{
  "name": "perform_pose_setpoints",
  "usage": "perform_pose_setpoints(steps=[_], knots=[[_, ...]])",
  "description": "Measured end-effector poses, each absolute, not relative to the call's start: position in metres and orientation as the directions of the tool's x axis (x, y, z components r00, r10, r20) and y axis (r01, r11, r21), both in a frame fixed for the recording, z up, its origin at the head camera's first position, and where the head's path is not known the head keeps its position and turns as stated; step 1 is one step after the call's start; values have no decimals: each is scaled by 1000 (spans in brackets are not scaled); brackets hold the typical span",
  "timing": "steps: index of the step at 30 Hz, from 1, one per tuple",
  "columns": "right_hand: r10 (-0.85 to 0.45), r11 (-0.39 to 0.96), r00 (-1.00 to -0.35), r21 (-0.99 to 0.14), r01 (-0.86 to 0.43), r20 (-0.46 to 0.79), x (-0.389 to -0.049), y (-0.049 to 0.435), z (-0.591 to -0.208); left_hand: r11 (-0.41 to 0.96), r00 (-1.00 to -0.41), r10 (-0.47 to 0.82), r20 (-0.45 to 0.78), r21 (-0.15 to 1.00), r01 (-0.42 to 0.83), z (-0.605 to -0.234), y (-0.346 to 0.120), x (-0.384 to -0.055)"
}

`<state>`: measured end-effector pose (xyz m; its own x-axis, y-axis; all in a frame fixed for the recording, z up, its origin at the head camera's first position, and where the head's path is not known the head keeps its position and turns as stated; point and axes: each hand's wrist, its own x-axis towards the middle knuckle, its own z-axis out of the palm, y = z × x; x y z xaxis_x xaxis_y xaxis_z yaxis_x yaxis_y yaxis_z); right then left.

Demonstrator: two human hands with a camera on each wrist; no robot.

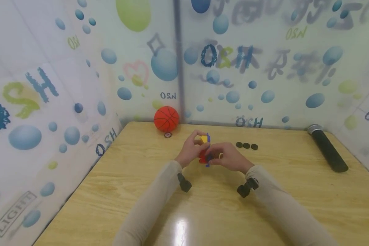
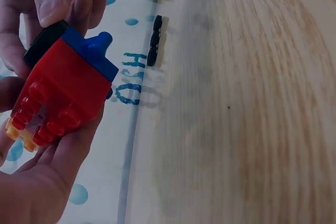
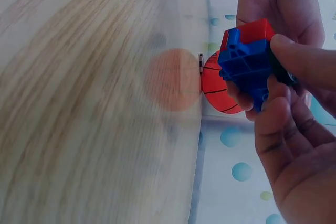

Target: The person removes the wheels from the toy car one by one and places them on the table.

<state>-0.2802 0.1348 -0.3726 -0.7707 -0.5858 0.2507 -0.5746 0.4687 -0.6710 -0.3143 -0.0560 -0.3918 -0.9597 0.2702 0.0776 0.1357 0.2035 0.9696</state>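
Note:
My left hand (image 1: 190, 149) grips a toy vehicle of building bricks above the table. It has red bricks (image 2: 68, 95) and a yellow brick (image 1: 204, 139) on a blue base (image 3: 247, 61) with short axle stubs. My right hand (image 1: 229, 157) pinches a black toy wheel (image 2: 46, 44) between thumb and fingers, against one side of the blue base. Whether the wheel sits fully on its axle is hidden by the fingers. Three black discs (image 1: 246, 146), apparently like wheels, lie in a row on the table beyond my right hand.
The wooden table (image 1: 110, 198) has patterned walls at its back and sides. An orange-red basketball (image 1: 166, 119) stands at the back left, a small round item (image 1: 167, 135) before it. A black microphone (image 1: 327, 148) lies at the right.

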Motion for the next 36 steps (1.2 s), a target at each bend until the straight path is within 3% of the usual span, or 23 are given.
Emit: perform_pose_setpoints(steps=[6,17,21,26,30,36], knots=[[-550,484,-797,-682,-549,250,-278,132,-371,282,-954,274,124,938,203,-391,-54,-315],[-537,480,-793,-668,-568,288,-280,130,-378,302,-959,247,142,928,215,-388,-51,-310],[-560,462,-743,-606,-648,367,-282,132,-383,320,-962,231,144,923,214,-392,-52,-312],[-548,472,-689,-505,-723,474,-289,139,-386,297,-984,161,78,947,123,-397,-62,-312],[-495,481,-779,-625,-615,386,-292,148,-382,304,-981,181,72,944,126,-392,-62,-314],[-438,532,-871,-716,-452,224,-299,157,-383,333,-976,204,76,932,142,-383,-57,-315]])
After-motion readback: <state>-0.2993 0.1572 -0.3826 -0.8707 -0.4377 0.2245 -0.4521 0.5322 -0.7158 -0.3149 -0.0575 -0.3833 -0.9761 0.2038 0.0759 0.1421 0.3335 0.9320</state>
